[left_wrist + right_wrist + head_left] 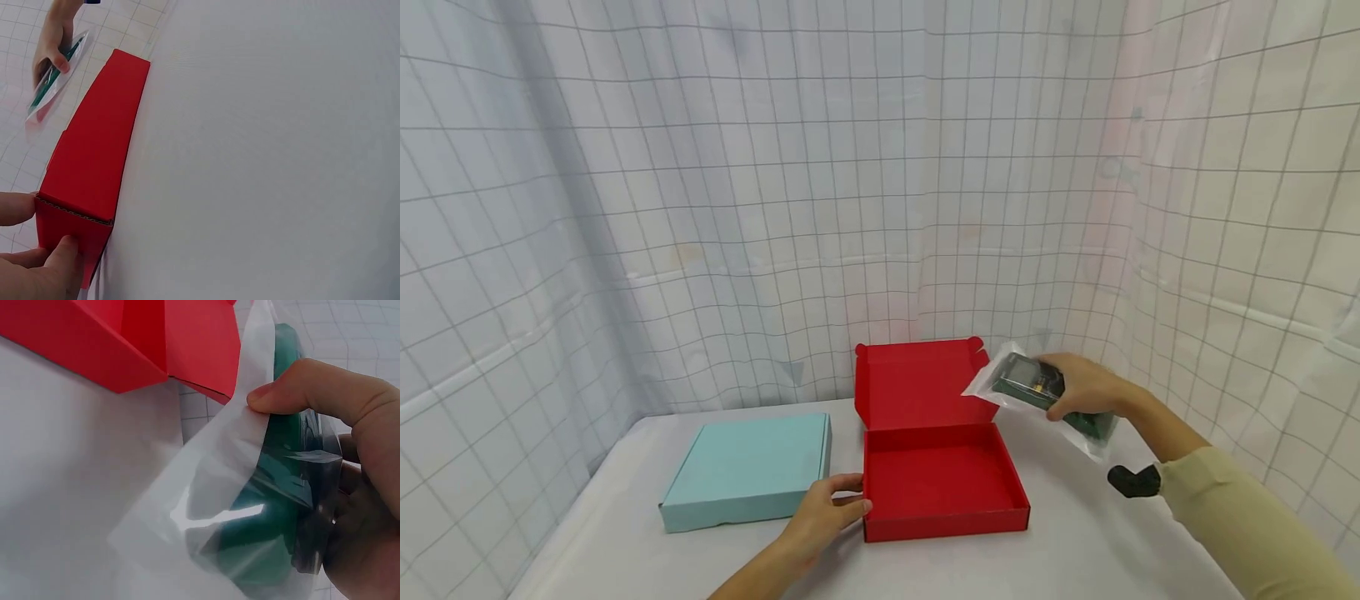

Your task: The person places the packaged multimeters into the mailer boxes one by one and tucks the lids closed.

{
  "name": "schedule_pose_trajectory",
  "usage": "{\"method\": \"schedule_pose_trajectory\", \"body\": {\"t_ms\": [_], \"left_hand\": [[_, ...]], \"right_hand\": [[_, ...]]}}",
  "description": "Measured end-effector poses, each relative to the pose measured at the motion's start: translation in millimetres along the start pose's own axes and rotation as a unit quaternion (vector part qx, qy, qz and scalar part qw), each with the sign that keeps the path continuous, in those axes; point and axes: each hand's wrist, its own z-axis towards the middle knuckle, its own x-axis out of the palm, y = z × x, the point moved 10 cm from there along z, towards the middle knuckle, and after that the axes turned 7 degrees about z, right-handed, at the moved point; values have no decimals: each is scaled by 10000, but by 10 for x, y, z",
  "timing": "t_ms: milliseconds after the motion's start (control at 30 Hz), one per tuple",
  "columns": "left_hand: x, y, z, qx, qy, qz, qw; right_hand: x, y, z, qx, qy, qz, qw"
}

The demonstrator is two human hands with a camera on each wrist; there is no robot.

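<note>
An open red cardboard box (pixel 942 487) stands on the white table with its lid (pixel 917 385) tipped up at the back. My left hand (pixel 829 510) holds its front left corner (pixel 74 220), thumb and fingers pinching the wall. To the right of the box and above the table, my right hand (pixel 1086 385) grips a dark green device sealed in a clear plastic bag (pixel 1036 390). The right wrist view shows the thumb (pixel 312 387) pressing on the bag (pixel 250 506) with the fingers behind it. The bag (pixel 53 78) also shows in the left wrist view.
A shut light blue box (pixel 748 471) lies left of the red one. White grid-patterned sheets hang close behind and on both sides. A black wrist-camera mount (pixel 1133 481) sits on my right forearm. Bare table (pixel 1097 542) lies right of and in front of the red box.
</note>
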Motion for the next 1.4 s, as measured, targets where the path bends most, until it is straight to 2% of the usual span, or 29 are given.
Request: {"method": "schedule_pose_trajectory", "body": {"t_ms": [667,1033,1400], "left_hand": [[13,-31,-33,54,70,-118,9999],[3,-23,-18,35,22,-76,10000],[0,-8,-36,4,-35,-47,10000]], "right_hand": [[371,414,226,-276,1028,298,9939],[559,657,265,-513,1633,383,9845],[904,878,256,-799,2040,289,9753]]}}
